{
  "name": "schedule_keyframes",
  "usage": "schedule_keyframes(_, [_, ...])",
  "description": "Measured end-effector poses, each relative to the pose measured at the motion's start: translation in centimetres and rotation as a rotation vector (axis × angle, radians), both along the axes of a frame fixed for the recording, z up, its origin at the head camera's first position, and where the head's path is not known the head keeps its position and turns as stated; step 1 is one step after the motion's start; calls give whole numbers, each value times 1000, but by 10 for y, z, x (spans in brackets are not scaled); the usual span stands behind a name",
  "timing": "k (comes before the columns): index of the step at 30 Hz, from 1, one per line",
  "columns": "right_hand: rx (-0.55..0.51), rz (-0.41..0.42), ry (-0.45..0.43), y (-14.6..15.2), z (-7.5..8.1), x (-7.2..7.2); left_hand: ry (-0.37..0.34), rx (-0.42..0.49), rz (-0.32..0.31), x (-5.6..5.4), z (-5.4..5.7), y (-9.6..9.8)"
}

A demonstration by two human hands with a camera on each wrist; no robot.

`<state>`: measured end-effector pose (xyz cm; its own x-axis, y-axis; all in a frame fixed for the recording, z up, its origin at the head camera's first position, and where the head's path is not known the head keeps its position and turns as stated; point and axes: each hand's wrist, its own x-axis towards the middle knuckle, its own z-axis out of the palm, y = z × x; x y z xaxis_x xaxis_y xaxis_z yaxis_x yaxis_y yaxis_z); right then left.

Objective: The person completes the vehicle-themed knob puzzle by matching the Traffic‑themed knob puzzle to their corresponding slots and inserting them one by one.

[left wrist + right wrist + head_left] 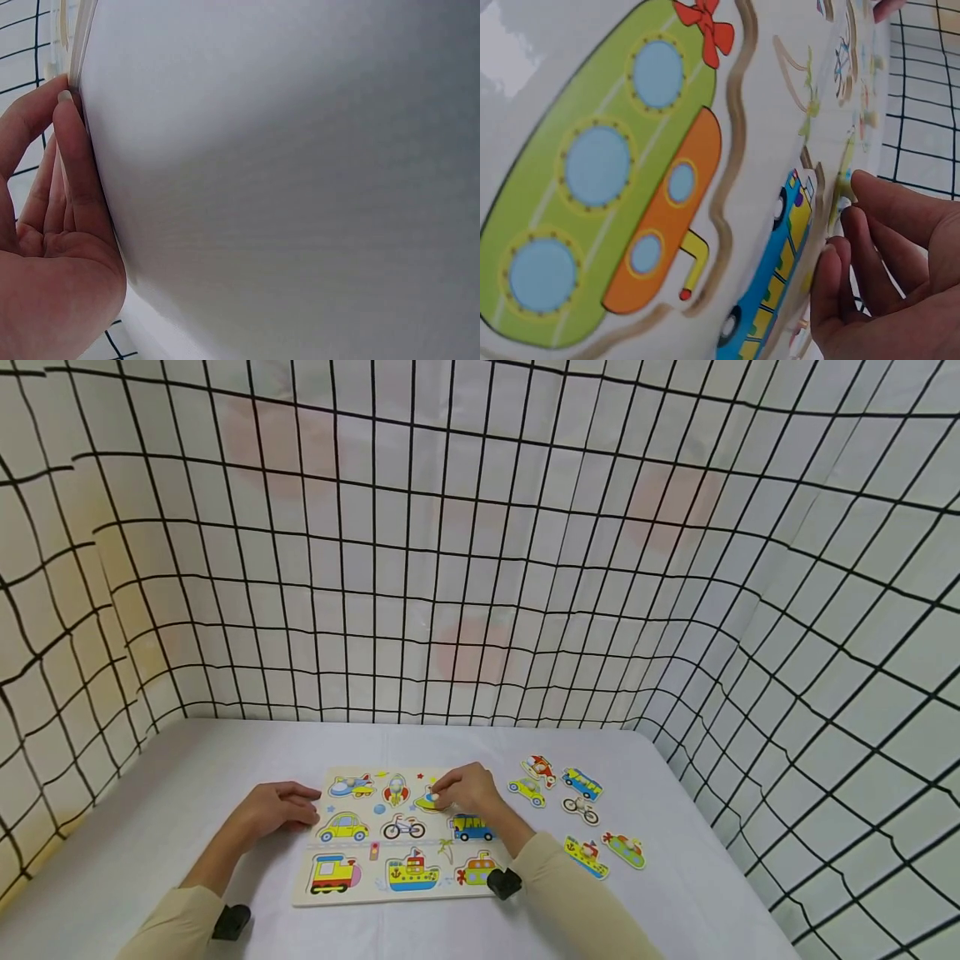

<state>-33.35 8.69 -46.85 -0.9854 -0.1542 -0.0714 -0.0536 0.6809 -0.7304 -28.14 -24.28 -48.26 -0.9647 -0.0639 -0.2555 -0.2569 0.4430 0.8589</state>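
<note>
Board (372, 885) on the bench (240, 747), both hands at it.
We see the right hand (468, 787) pinching a yellow-green piece (426, 804) by its knob (435, 796) at the board's upper right; the left hand (276, 808), fingers loosely extended, touches the left edge. Right of the board we find a loose helicopter (537, 770), car (527, 792), bus (582, 784), bike (581, 811), ship (587, 858) and submarine (624, 852).

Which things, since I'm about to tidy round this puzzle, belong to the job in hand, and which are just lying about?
Job in hand:
- puzzle board, touched by the left hand
- small piece in the right hand
- loose car, bus, bicycle, ship, submarine and red piece, probably to be fitted

Just there, seemingly:
- black net
- black wrist gadgets, worn rather than lying about
</note>
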Motion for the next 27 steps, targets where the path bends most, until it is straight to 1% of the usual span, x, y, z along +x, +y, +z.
schedule_keyframes(5, [21, 11, -6, 4, 5, -3, -11, 14, 5, -1, -1, 0])
schedule_keyframes(10, [20, 14, -11, 10, 10, -4, -4, 14, -3, -2, -2, -1])
schedule_keyframes(15, [10, 26, 11, 20, 19, -3, -8, 5, 6, -3, -4, -1])
schedule_keyframes(16, [10, 25, 16, 22, 21, -3, -6, 2, 0, -2, -4, -1])
schedule_keyframes(23, [43, -14, 24, 39, 29, -5, 1, -12, -1, -2, -2, -1])
schedule_keyframes(27, [18, -33, 13, 50, 36, -5, 8, -25, -11, -1, -1, -2])
